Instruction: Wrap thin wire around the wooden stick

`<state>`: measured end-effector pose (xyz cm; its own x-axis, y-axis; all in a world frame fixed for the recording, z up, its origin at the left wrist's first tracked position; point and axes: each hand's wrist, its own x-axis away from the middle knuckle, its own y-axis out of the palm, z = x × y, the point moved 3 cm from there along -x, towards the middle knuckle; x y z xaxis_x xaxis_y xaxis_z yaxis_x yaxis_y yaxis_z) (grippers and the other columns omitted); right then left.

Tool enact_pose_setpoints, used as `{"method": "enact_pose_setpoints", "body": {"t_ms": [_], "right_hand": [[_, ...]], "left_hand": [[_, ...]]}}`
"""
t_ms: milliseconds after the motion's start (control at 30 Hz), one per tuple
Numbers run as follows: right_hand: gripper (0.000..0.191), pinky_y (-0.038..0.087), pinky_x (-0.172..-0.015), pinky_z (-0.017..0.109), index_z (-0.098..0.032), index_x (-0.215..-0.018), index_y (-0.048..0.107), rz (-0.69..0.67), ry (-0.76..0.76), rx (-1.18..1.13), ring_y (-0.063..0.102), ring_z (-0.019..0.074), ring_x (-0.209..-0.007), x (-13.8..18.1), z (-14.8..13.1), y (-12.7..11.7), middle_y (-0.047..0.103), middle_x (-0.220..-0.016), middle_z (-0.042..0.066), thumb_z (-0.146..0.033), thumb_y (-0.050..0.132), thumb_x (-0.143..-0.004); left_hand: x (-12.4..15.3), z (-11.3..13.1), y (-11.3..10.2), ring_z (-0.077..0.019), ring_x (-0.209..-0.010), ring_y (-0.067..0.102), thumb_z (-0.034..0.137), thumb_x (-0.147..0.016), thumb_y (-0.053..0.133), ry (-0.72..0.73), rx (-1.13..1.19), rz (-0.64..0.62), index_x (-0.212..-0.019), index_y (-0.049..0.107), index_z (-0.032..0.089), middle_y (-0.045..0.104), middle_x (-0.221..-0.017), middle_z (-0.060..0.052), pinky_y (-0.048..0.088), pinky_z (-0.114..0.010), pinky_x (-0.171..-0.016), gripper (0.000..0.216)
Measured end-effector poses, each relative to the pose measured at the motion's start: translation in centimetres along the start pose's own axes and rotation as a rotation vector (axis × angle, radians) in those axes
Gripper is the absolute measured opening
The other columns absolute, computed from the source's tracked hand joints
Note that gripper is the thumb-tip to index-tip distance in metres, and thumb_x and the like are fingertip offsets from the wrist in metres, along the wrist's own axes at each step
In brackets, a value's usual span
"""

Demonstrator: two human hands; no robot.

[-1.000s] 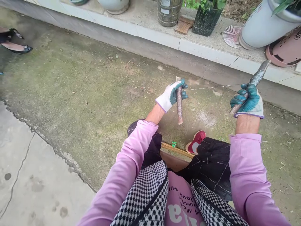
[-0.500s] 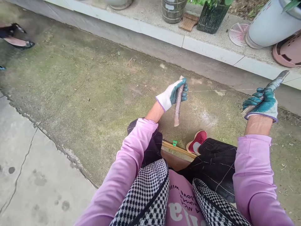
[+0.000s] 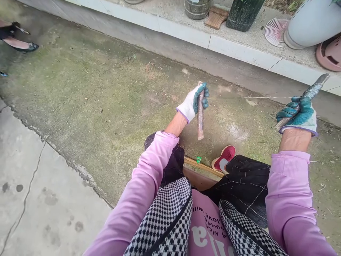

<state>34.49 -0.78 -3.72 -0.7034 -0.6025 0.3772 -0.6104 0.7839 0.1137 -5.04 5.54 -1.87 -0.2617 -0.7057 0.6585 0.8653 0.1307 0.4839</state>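
At the far left edge, well away from the seated person, another person's foot in a dark flat shoe [image 3: 20, 45] rests on the mossy concrete floor [image 3: 87, 92]. Right of that stretch of floor, the left hand [image 3: 194, 102], in a white glove with a teal palm, has its fingers [image 3: 204, 99] wrapped tight around the upper part of a pinkish netting shuttle [image 3: 200, 115] wound with line; the shuttle stands nearly upright, its lower end hanging free below the hand. From the top of that shuttle a thin taut line [image 3: 247, 97] runs almost level to the right. Below the line, a red shoe [image 3: 225, 156] sits on the floor beside a thin bamboo strip [image 3: 204, 168] with a small green tag. At the line's right end, the right hand [image 3: 298, 115], gloved the same way, has its fingers [image 3: 286, 112] closed around a grey shuttle [image 3: 311, 92], which tilts up and to the right past the hand. Beyond both shuttles runs a raised concrete ledge [image 3: 234, 51] carrying a dark pot [image 3: 243, 14], a pink round grate [image 3: 275, 32] and a pale tub [image 3: 311, 23].
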Motion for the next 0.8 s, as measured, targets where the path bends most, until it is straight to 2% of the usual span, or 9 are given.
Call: {"method": "enact_pose_setpoints", "body": {"t_ms": [100, 200, 267, 367, 500, 600, 700, 800], "right_hand": [[0.043, 0.01, -0.055, 0.027, -0.026, -0.07, 0.064, -0.008, -0.031, -0.002, 0.01, 0.0124, -0.057, 0.0, 0.1, 0.1, 0.028, -0.069, -0.008, -0.022, 0.06, -0.113], [0.048, 0.011, -0.054, 0.028, -0.026, -0.071, 0.066, -0.005, -0.018, 0.012, 0.013, 0.0131, -0.057, 0.0, 0.3, 0.2, 0.031, -0.072, -0.007, -0.02, 0.051, -0.116], [0.048, 0.012, -0.053, 0.029, -0.026, -0.072, 0.067, -0.012, 0.008, 0.021, 0.014, 0.013, -0.056, 0.2, 0.4, 0.3, 0.034, -0.073, -0.007, -0.019, 0.05, -0.116], [0.039, 0.014, -0.054, 0.03, -0.026, -0.077, 0.068, -0.044, 0.034, 0.017, 0.016, 0.012, -0.056, 0.7, 0.6, 0.8, 0.037, -0.073, -0.007, -0.024, 0.061, -0.115], [0.028, 0.016, -0.058, 0.032, -0.027, -0.084, 0.064, -0.097, 0.041, 0.068, 0.017, 0.0119, -0.059, 1.3, 0.9, 1.5, 0.037, -0.072, -0.009, -0.033, 0.078, -0.108], [0.037, 0.015, -0.063, 0.035, -0.031, -0.086, 0.061, -0.171, 0.016, 0.151, 0.015, 0.014, -0.063, 1.2, 1.1, 1.8, 0.035, -0.069, -0.01, -0.046, 0.093, -0.098], [0.048, 0.014, -0.068, 0.038, -0.034, -0.087, 0.061, -0.273, 0.019, 0.258, 0.014, 0.0161, -0.068, 1.3, 1.4, 2.3, 0.035, -0.066, -0.01, -0.061, 0.101, -0.08], [0.049, 0.016, -0.07, 0.038, -0.034, -0.091, 0.064, -0.322, 0.061, 0.306, 0.017, 0.0163, -0.07, 2.1, 1.8, 3.2, 0.042, -0.067, -0.01, -0.06, 0.101, -0.073]], "left_hand": [[0.5, 0.2, 0.1, -0.0042, -0.048, 0.042, 0.045, -0.113, 0.096, 0.084, 0.001, 0.0, -0.096, 0.063, 0.024, 0.058, -0.072, 0.009, 0.038, -0.022, -0.051, 0.043], [0.9, 0.0, 0.0, -0.0057, -0.05, 0.043, 0.031, -0.106, 0.1, 0.115, -0.053, 0.086, -0.102, 0.067, 0.025, 0.057, -0.07, 0.01, 0.038, -0.023, -0.053, 0.034], [1.0, 0.0, -0.1, -0.0074, -0.051, 0.044, 0.029, -0.104, 0.099, 0.122, -0.085, 0.136, -0.105, 0.07, 0.025, 0.056, -0.069, 0.011, 0.038, -0.024, -0.053, 0.029], [1.0, 0.2, -0.3, -0.0084, -0.05, 0.043, 0.034, -0.106, 0.097, 0.141, -0.097, 0.174, -0.106, 0.072, 0.026, 0.054, -0.067, 0.012, 0.037, -0.024, -0.053, 0.027], [1.2, 0.8, -0.5, -0.008, -0.048, 0.041, 0.052, -0.105, 0.103, 0.156, -0.088, 0.201, -0.1, 0.067, 0.027, 0.049, -0.063, 0.012, 0.034, -0.024, -0.052, 0.044], [1.3, 0.9, -0.6, -0.0076, -0.047, 0.039, 0.059, -0.104, 0.105, 0.153, -0.075, 0.191, -0.098, 0.065, 0.028, 0.047, -0.061, 0.012, 0.034, -0.025, -0.051, 0.052], [1.4, 1.0, -0.5, -0.0073, -0.046, 0.038, 0.057, -0.107, 0.101, 0.141, -0.082, 0.187, -0.098, 0.065, 0.028, 0.047, -0.061, 0.012, 0.034, -0.024, -0.05, 0.047], [1.4, 1.0, -0.3, -0.0077, -0.045, 0.04, 0.054, -0.108, 0.099, 0.125, -0.09, 0.195, -0.1, 0.068, 0.028, 0.049, -0.06, 0.011, 0.034, -0.024, -0.049, 0.042]]}}
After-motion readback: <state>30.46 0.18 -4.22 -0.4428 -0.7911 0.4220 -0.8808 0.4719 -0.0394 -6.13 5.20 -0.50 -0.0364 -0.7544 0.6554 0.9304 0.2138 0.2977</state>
